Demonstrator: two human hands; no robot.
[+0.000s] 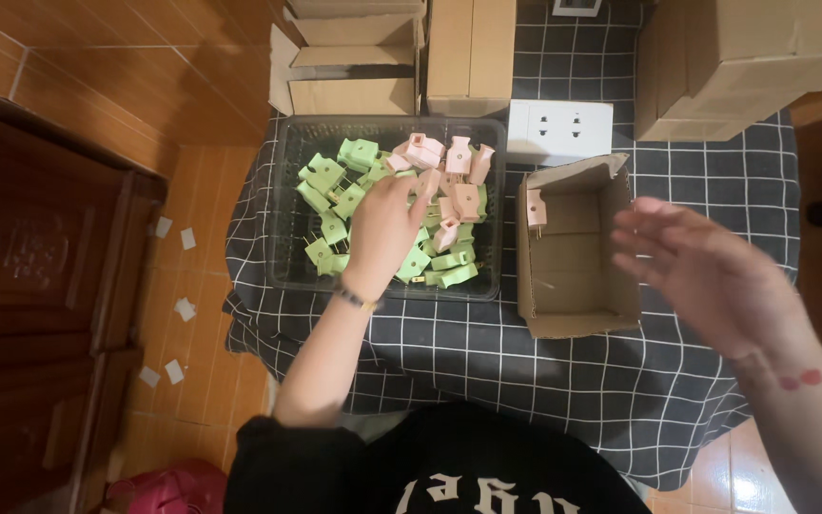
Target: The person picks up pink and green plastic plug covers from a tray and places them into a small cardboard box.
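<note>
1. Head view, looking straight down: a person is sitting at a table draped in a black cloth (544,371) with a white grid, both bare hands reaching out over it.
2. The left hand (387,228) is reaching into a clear plastic tray (287,247), its fingers lying curled among the plugs; whether they are closing on one cannot be told, since the fingertips are sinking into the pile.
3. The tray is holding two kinds of small plug: green plugs (327,175) are filling its left and lower parts, and pink plugs (459,157) are lying heaped toward its upper right. The left hand is touching the heap where the two colours are meeting.
4. The right hand (706,276) is hovering open and blurred, fingers spread, holding nothing, just beside the right wall of a small open cardboard box (563,319).
5. One pink plug (536,211) is sitting inside that box against its left wall; the box is standing just right of the tray.
6. A white socket block (559,131) is lying behind the box, and larger cardboard cartons (715,67) are standing along the far edge.
7. White paper scraps (185,308) are lying scattered on the tiled floor at left.
</note>
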